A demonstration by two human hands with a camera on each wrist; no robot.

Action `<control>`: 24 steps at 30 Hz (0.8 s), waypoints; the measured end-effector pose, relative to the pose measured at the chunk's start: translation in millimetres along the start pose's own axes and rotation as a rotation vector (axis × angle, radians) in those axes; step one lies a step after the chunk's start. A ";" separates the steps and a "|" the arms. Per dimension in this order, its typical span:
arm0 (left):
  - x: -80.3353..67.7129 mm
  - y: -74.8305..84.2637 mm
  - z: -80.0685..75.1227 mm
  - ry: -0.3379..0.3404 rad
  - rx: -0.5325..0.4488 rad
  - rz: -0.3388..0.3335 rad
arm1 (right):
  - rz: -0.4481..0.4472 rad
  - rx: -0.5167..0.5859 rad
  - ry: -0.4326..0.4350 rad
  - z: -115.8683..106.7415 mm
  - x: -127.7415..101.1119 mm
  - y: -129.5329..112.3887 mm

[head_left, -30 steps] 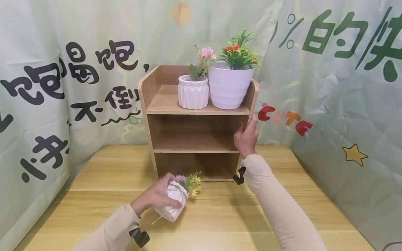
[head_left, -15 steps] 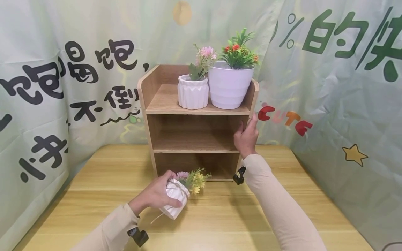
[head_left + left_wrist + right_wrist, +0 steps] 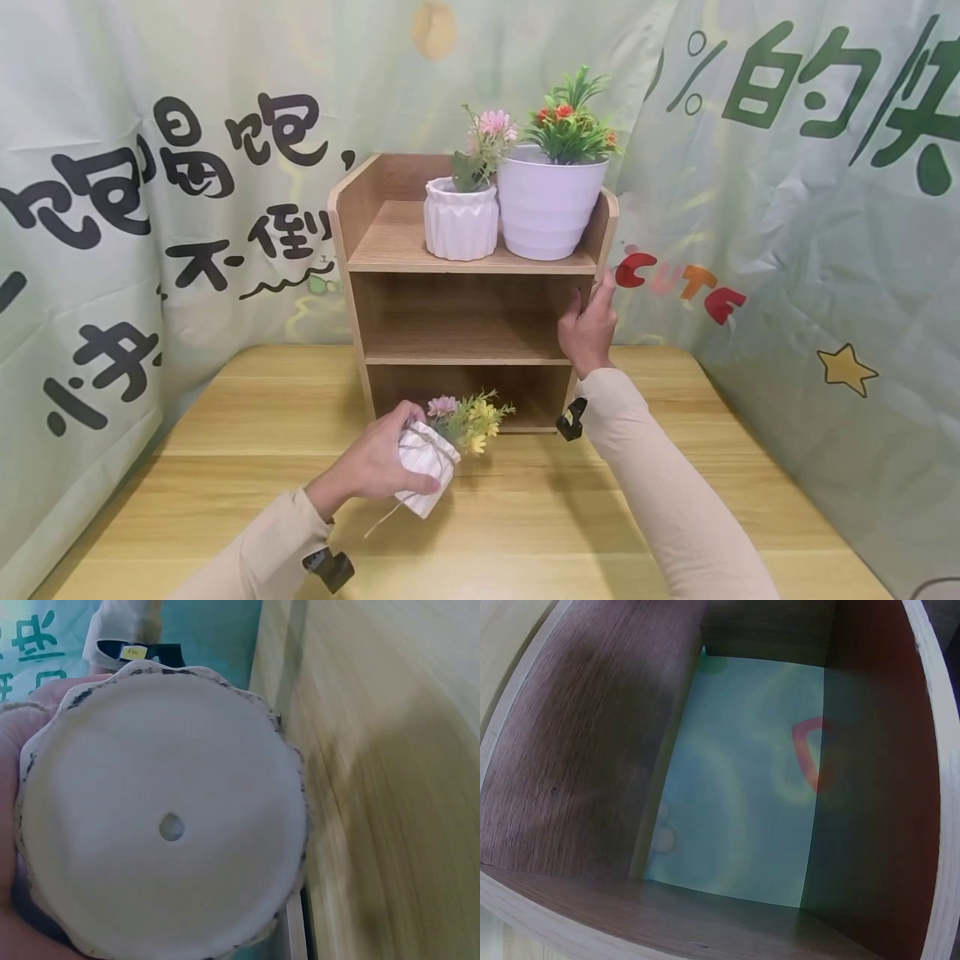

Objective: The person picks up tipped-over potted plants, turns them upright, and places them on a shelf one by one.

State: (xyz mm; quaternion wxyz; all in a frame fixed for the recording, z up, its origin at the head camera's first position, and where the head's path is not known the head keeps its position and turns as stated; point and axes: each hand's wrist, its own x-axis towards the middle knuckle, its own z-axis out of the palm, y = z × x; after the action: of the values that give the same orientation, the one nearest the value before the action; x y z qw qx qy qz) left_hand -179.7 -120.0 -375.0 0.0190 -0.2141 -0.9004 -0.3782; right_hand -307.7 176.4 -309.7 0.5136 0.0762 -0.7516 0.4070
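Note:
My left hand [image 3: 375, 467] grips a small white ribbed pot [image 3: 425, 467] with pink and yellow flowers [image 3: 467, 417], tilted toward the shelf, just above the table in front of the lowest compartment. The left wrist view shows the pot's round underside [image 3: 161, 817] with a small drain hole. My right hand [image 3: 588, 325] holds the right side panel of the wooden three-tier shelf [image 3: 397, 242] at middle height. The right wrist view looks into an open shelf compartment [image 3: 592, 757] with the green cloth behind it.
On the top tier stand a white ribbed pot [image 3: 460, 221] with a pink flower and a larger white pot [image 3: 547, 208] with orange flowers. The wooden table [image 3: 525, 517] is walled by green printed cloth [image 3: 810, 208] behind and on both sides.
My left hand has raised the small pot off the table and carried it a little toward the shelf, flowers more upright. The right hand has stayed on the shelf side.

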 end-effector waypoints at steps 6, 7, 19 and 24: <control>-0.5 3.6 0.0 0.067 0.004 0.050 | -0.003 -0.008 -0.013 -1.4 0.1 0.3; -0.6 4.1 -0.3 0.078 0.006 0.056 | -0.005 -0.008 -0.014 -1.2 0.1 0.7; -0.7 12.7 -7.3 0.166 0.034 0.082 | -0.022 0.009 0.019 1.2 -1.5 3.0; 1.1 15.2 -10.0 0.201 0.011 0.101 | -0.044 0.002 0.017 0.2 0.5 2.7</control>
State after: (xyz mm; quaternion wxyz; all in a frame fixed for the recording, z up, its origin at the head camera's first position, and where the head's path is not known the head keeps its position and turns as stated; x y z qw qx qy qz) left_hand -175.9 -117.0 -357.5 0.1294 -0.2199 -0.8841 -0.3915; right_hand -309.6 178.1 -310.8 0.5286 0.0899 -0.7450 0.3969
